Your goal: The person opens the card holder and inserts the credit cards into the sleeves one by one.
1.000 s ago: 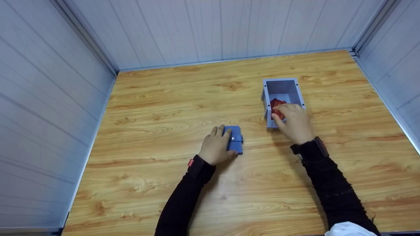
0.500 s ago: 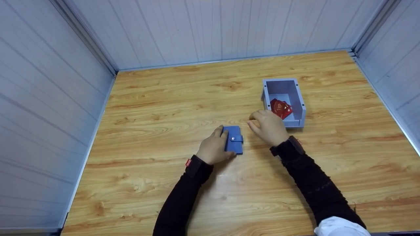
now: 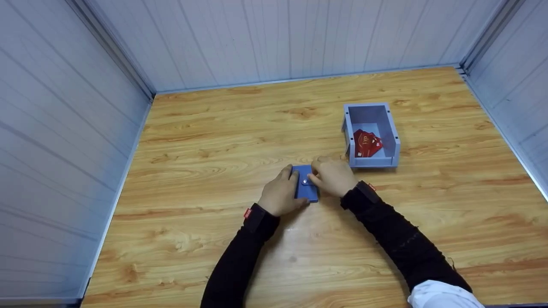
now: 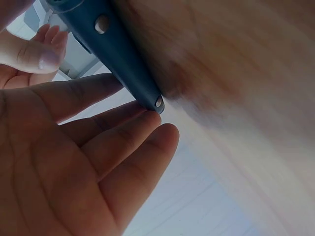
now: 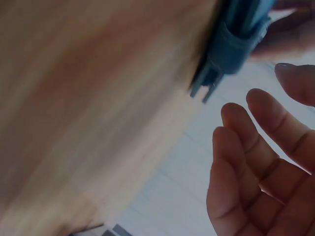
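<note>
A blue card holder [image 3: 306, 193] with a snap strap [image 5: 231, 49] lies closed on the wooden table. My left hand [image 3: 279, 192] holds it at its left side, the thumb by the near edge. In the left wrist view, fingertips of that hand touch the spine of the card holder [image 4: 118, 56]. My right hand [image 3: 335, 175] is over the strap end, its fingers loosely bent. The right wrist view shows a gap between the right hand's fingers [image 5: 241, 118] and the strap, with nothing held. The card holder's left part is hidden under my left hand.
A grey open-front bin [image 3: 373, 162] stands behind and right of my right hand. Several red cards [image 3: 367, 143] marked VIP lie in it. Pale panel walls [image 3: 274, 42] enclose the wooden table [image 3: 192, 239] at the back and both sides.
My right hand has come from above the bin leftward to the card holder, uncovering the red cards. The left hand and card holder have stayed in place.
</note>
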The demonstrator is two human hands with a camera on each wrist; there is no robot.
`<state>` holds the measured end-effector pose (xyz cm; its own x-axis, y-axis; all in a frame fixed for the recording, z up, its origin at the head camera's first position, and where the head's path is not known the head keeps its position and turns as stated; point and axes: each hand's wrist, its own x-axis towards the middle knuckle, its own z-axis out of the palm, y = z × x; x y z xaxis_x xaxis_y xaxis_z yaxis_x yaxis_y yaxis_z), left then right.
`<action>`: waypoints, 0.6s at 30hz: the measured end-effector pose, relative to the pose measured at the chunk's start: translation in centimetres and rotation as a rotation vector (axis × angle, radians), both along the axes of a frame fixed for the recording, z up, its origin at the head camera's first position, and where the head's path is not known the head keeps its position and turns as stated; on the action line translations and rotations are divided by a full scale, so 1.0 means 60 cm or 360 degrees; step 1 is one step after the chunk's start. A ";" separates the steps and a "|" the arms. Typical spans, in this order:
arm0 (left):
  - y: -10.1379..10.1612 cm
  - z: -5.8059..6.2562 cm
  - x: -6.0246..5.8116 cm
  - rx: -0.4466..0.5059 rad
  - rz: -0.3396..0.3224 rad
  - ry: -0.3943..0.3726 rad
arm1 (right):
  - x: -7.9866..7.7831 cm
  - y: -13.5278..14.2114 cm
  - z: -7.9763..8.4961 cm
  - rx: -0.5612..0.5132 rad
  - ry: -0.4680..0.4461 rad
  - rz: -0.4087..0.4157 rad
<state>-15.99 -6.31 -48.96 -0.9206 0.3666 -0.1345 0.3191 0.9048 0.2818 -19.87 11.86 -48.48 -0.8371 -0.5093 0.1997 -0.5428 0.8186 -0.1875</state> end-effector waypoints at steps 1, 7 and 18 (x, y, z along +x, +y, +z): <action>0.000 0.000 0.000 0.0001 0.0000 0.0005 | 0.001 -0.002 -0.002 0.0023 -0.0002 0.0006; 0.000 -0.001 0.001 0.0002 -0.0006 0.0023 | 0.006 -0.011 -0.007 0.0043 -0.0011 0.0031; -0.001 -0.001 0.002 0.0006 -0.0017 0.0037 | 0.004 -0.021 -0.009 0.0180 -0.0043 0.0038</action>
